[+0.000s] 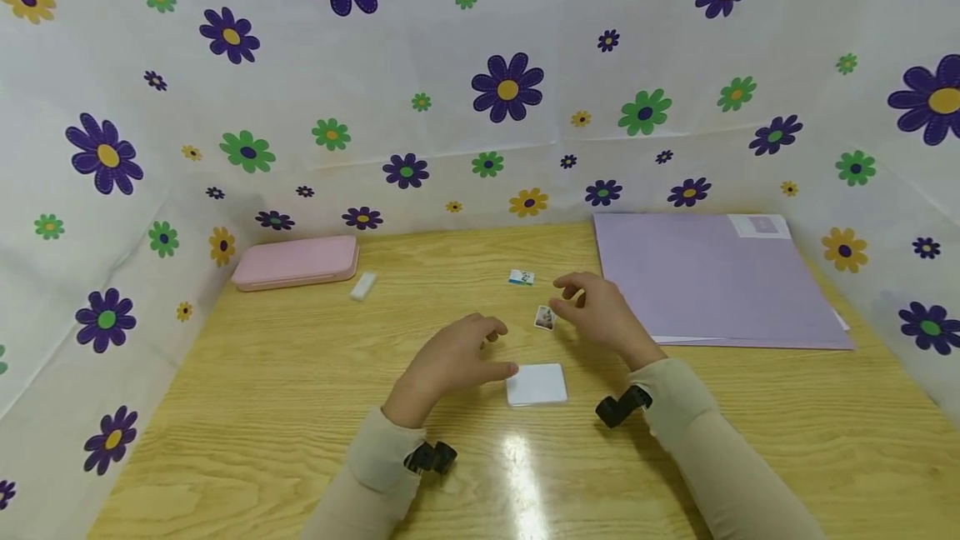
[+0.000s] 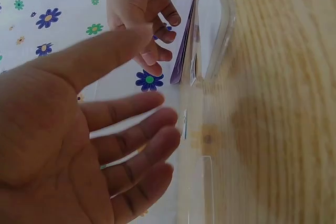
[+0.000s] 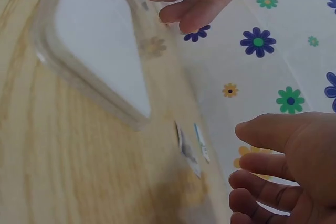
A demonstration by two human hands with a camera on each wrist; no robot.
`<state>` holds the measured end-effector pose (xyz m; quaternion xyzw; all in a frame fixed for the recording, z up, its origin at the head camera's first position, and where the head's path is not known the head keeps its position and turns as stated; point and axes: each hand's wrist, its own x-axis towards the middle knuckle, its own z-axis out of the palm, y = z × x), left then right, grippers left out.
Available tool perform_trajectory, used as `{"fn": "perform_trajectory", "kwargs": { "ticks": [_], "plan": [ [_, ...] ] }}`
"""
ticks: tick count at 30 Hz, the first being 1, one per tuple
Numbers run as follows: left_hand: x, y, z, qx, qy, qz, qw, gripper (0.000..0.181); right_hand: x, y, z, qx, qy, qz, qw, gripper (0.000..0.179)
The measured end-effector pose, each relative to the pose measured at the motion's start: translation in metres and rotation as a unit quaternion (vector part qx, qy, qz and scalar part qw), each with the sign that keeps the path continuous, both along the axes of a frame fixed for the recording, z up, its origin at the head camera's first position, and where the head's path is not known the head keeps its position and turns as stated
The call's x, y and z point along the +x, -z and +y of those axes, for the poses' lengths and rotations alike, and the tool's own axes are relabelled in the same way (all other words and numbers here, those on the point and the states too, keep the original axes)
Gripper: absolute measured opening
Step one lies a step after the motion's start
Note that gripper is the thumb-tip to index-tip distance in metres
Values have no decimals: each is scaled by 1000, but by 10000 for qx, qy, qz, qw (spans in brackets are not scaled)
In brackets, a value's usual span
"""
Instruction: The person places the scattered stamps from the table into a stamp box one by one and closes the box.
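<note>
while right hand [image 1: 598, 313] beside small picture [image 1: 545, 318], left hand [image 1: 455, 359] near white slab [image 1: 538, 385]

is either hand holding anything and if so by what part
Nothing is held: the left hand and right hand are empty above the yellowish wooden table.

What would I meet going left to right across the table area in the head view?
Pink case → white block → left hand → small blue-edged piece → small picture piece → right hand → purple folder.

Creased, flower-printed white sheeting [image 1: 420, 40] borders a wood-grain table [image 1: 262, 407].
</note>
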<state>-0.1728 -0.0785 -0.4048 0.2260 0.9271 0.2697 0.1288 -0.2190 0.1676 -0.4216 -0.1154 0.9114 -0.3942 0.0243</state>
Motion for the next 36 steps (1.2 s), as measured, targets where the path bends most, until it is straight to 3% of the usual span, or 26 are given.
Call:
{"fn": "perform_trajectory", "kwargs": {
  "ticks": [5, 9, 23, 36],
  "plan": [
    [-2, 4, 0, -25, 653, -303, 9974, 58, -1, 6, -1, -3, -102, -184, 9998, 37],
    [-2, 5, 0, -95, 883, -266, 9957, 59, -3, 11, -1, 154, -144, -131, 9997, 34],
    [-1, 11, 4, -509, 985, -52, 9938, 57, -8, 20, -1, 507, -448, -79, 9977, 30],
    [5, 13, 7, -668, 856, 77, 9941, 48, -7, 23, -7, 719, -325, 17, 9969, 21]
  ]
}}
